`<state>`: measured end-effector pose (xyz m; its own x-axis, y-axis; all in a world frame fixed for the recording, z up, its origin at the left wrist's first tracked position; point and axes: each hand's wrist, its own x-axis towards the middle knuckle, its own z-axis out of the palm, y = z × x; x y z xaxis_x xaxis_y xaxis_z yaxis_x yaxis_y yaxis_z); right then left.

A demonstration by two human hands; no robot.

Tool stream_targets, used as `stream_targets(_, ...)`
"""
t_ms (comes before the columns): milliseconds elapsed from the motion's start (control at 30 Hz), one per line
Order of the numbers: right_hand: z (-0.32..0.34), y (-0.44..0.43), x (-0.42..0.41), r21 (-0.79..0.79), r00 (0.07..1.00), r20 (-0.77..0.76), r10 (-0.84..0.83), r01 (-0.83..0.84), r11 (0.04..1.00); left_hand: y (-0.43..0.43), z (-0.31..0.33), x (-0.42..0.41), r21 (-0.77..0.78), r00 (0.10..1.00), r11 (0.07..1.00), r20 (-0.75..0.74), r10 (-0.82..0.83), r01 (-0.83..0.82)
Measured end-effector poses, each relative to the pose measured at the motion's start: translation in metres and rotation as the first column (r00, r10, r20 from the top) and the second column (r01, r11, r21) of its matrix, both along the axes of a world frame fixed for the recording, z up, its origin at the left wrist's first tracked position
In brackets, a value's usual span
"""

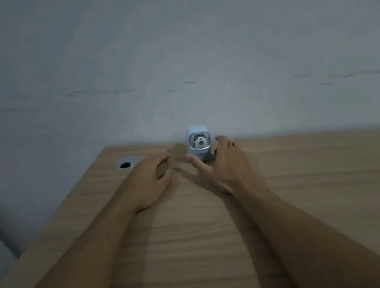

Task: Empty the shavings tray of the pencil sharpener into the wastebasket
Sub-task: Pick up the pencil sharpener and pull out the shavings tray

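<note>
A small pale-blue pencil sharpener (198, 142) with a panda figure behind a clear front window stands upright at the far edge of the wooden desk (312, 187), against the wall. My right hand (226, 163) is open just in front and to the right of it, thumb stretched toward its base, fingers curved beside its right side; I cannot tell if they touch it. My left hand (151, 178) is open a short way to the sharpener's left, palm down over the desk, holding nothing. The shavings tray is hidden low behind my right thumb. No wastebasket is in view.
A round metal cable grommet (126, 163) sits in the desk near the far left corner. A grey-white wall rises directly behind the desk. The desk's left edge runs diagonally down to the lower left.
</note>
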<state>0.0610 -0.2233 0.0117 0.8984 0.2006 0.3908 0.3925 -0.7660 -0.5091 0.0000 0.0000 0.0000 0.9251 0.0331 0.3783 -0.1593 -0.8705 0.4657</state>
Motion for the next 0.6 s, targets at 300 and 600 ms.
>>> stream_targets(300, -0.006, 0.014, 0.043, -0.005, 0.996, 0.071, 0.052, -0.051, 0.999, 0.006, -0.002, 0.02, -0.024, 0.996, 0.996, 0.021, -0.085, 0.085)
stream_targets(600, -0.006, -0.001, 0.002, 0.127, 0.983, 0.031, 0.184, -0.186, 0.974, -0.012, 0.008, -0.025, -0.136, 0.995, 0.99, 0.102, -0.016, 0.029)
